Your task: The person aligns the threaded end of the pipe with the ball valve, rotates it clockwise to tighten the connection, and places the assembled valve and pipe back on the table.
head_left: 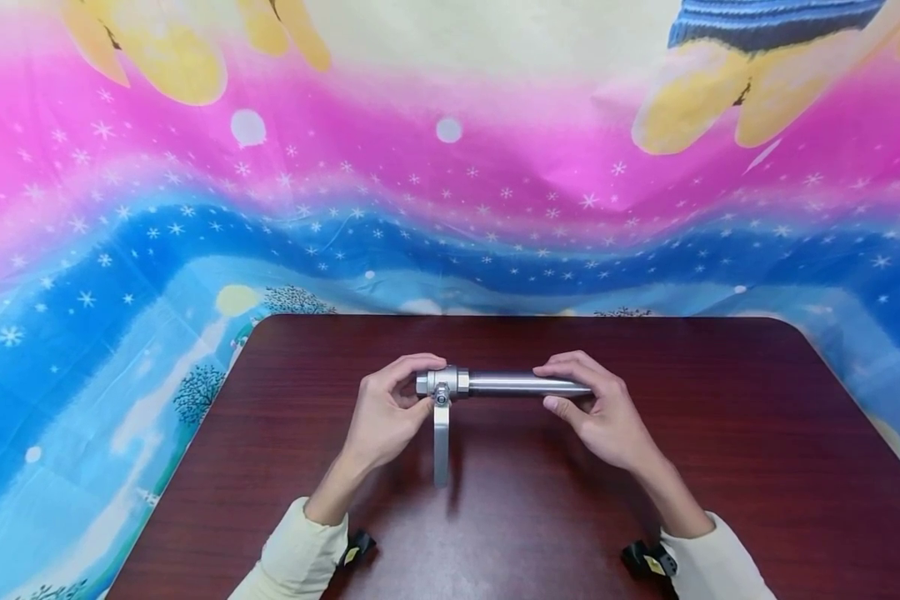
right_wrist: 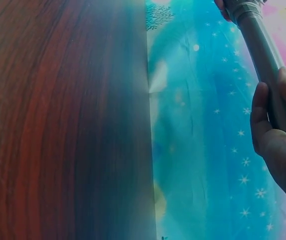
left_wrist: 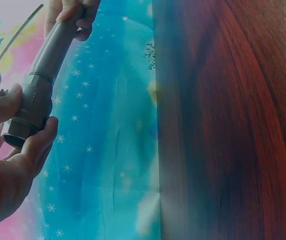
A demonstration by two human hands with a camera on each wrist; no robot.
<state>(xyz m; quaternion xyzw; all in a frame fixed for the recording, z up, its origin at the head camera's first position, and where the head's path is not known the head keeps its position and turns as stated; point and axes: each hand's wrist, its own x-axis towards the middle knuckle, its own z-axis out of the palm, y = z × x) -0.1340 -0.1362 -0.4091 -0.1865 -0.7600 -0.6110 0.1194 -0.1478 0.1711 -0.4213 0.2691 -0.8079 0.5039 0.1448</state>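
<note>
A metal ball valve (head_left: 442, 383) with a flat lever handle (head_left: 441, 446) is joined to a smooth steel pipe (head_left: 506, 383). Both are held level above the table in the head view, the lever pointing toward me. My left hand (head_left: 386, 408) grips the valve body between thumb and fingers. At the pipe's far right end, my right hand (head_left: 603, 412) pinches it with the thumb below and fingers above. The left wrist view shows the valve's open hexagonal end (left_wrist: 16, 134) beside my left fingers. In the right wrist view, fingers and thumb wrap the pipe (right_wrist: 268, 65).
A dark red wooden table (head_left: 720, 400) lies beneath the hands. Behind and around it hangs a printed cloth (head_left: 450, 192) in pink and blue with snowflakes. Black wrist devices (head_left: 356, 548) sit at both cream sleeves (head_left: 300, 550).
</note>
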